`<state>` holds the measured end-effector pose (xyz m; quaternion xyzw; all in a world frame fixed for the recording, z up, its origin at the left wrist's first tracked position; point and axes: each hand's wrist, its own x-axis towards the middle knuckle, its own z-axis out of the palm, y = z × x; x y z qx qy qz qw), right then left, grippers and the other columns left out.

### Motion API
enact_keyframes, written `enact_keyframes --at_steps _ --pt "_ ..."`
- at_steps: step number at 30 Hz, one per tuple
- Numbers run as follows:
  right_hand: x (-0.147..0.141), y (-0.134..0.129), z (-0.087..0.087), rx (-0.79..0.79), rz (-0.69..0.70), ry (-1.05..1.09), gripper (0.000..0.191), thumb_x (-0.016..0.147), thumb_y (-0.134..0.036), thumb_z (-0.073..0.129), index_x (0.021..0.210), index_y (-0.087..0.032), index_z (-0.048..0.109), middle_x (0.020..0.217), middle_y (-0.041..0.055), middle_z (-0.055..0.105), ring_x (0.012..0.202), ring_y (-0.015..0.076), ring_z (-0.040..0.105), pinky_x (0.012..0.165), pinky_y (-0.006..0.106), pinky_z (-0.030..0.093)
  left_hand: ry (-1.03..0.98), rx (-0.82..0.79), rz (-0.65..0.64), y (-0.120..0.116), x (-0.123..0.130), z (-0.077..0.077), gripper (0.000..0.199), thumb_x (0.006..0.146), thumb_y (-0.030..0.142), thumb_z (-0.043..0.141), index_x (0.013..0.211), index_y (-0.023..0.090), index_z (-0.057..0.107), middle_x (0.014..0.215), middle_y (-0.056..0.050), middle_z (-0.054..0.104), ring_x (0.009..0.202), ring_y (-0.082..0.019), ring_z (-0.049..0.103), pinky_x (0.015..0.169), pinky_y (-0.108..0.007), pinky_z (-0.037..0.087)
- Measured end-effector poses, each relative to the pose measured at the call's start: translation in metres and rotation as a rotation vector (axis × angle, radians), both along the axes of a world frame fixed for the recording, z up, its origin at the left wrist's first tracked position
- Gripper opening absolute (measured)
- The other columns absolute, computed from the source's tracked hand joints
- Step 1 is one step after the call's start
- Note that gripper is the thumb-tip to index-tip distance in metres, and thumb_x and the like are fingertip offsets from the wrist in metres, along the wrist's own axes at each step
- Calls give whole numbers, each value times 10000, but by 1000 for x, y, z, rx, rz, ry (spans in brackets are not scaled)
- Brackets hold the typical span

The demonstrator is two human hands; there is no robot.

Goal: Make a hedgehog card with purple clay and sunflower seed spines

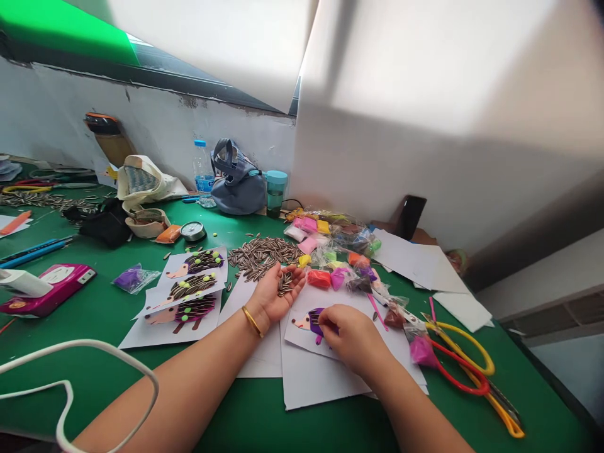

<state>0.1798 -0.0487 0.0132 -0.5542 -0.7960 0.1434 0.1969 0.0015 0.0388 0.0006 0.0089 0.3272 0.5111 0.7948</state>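
at the far left of the green bench (pixel 264 418), a magenta box (pixel 63 296) is lying with a white block (pixel 26 283) on top. to its right, a bagged purple lump (pixel 129 278) is resting near three overlapping hedgehog cards (pixel 186 311), whose figures are bearing striped seeds as spines and green dots. next, the left hand (pixel 276 299) is facing palm up, fingers slightly curled, carrying a small portion of loose seeds (pixel 284 284) in its hollow. a gold bangle (pixel 252 321) is encircling that wrist. directly behind the hand, a seed pile (pixel 262 255) is spreading over the bench. to the right, the purple hedgehog figure (pixel 314 319) is lying on a white card (pixel 302 340), which is resting on larger sheets (pixel 321 384). the right hand (pixel 352 333) is bending over the figure, its fingertips drawing together at the spines; whether they are gripping a seed cannot be told. beyond it, colored packets (pixel 319 279) are crowding together. at the right, red-handled scissors (pixel 460 368) are lying beside yellow-handled scissors (pixel 488 358).
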Motion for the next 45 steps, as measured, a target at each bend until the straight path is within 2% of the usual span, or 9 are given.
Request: enact_keyframes --at_steps 7,22,33,45 --pt "-2 2 -7 86 8 -103 137 803 -125 603 740 -221 677 753 3 642 720 145 562 656 250 364 5 12 -11 -1 1 0 341 979 359 379 885 111 593 848 -129 655 763 -183 691 713 -334 618" --pt "-6 0 -10 37 -11 -115 158 799 -104 583 738 -219 671 743 -3 652 716 146 570 678 248 353 4 14 -9 -1 1 0 329 973 364 403 876 111 590 871 -130 652 776 -182 689 734 -332 618" --pt "-7 2 -11 -34 -37 -209 160 808 -143 572 756 -229 696 773 5 671 742 150 577 680 261 337 11 15 -7 -1 1 -2 342 972 369 405 890 100 600 872 -137 658 774 -186 692 713 -327 618" --pt "-10 2 -15 14 -36 -241 153 799 -125 584 767 -223 698 781 19 675 741 166 581 672 275 339 15 25 -13 0 1 -3 335 970 365 409 911 96 599 861 -130 662 760 -196 696 695 -334 617"
